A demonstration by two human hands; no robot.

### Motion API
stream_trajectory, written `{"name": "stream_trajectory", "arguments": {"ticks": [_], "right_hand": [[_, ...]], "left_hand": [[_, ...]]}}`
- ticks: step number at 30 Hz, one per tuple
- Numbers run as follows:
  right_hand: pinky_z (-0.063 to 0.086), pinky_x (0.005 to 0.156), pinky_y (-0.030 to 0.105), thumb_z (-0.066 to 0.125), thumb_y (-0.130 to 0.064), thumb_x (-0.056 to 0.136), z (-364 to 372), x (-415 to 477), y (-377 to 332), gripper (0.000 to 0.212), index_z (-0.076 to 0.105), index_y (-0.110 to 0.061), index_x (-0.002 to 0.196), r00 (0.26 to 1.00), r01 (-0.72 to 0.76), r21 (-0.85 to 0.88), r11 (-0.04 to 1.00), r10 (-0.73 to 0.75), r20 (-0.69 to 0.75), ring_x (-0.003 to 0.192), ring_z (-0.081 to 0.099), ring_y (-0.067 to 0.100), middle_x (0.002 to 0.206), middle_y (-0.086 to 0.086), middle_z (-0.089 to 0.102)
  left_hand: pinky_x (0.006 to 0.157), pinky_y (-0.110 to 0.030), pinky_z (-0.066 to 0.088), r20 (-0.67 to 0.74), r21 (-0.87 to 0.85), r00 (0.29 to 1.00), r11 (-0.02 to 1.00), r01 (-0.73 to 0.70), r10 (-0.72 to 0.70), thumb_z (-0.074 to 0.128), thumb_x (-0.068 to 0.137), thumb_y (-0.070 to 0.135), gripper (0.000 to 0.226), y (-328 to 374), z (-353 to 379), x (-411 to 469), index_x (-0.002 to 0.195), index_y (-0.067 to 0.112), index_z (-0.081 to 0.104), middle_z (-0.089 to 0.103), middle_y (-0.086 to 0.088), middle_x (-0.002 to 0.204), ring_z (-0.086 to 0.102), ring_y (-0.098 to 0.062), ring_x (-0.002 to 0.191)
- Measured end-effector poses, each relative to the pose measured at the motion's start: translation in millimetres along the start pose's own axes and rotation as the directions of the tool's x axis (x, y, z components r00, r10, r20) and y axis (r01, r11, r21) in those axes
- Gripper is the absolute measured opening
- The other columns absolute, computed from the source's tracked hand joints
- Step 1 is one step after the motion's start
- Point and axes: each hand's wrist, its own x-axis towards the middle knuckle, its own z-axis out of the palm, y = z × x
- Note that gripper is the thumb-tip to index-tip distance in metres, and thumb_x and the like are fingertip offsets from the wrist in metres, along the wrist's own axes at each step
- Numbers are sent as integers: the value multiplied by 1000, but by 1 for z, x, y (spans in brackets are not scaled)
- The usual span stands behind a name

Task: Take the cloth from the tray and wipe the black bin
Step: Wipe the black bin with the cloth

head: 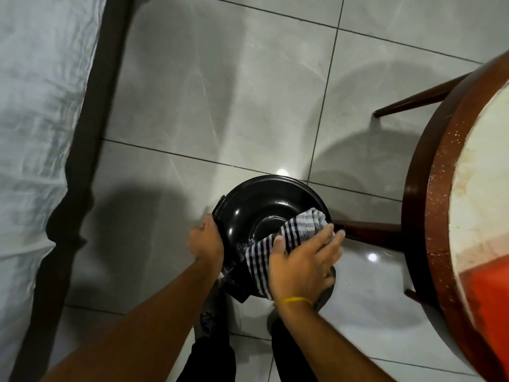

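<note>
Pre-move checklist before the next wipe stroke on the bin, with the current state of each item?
1. Striped black-and-white cloth under right hand, pressed on the round glossy black bin: ok.
2. Left hand steadying the bin's left rim: ok.
3. Cloth covers the near-right rim and drapes inside: ok.
4. Far rim wiped: cannot tell.
5. Dark wooden table leg right beside the bin's right side, tight for the stroke: not ok.
6. Bin upright on the grey tiled floor: ok.
</note>
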Motion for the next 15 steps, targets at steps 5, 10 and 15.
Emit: {"name": "stream_trajectory", "arguments": {"ticks": [5,10,15], "right_hand": [[27,128,74,60,-43,92,-20,24,71,94,21,-21,174,213,938,-341,59,-876,433,172,1,34,186,8,0],[2,136,63,46,-56,110,-6,99,36,83,10,-20,176,-350,776,-53,-628,-501,792,171,-6,29,186,3,-2],[9,136,61,37,-57,113,11,116,23,78,14,-15,175,-504,707,37,-706,-467,727,173,4,26,186,3,6]], "left_hand": [[34,-18,35,121,-53,981,988,-148,153,49,109,33,50,-1,-6,4,60,19,52,42,11,39,39,-3,33],[38,-23,35,119,-63,972,979,-195,201,47,106,26,44,-1,-2,7,64,13,52,39,3,49,36,-9,37],[51,-34,36,116,-111,977,980,-165,178,45,103,20,37,-3,-2,5,68,9,52,39,-4,56,40,-21,53]]}}
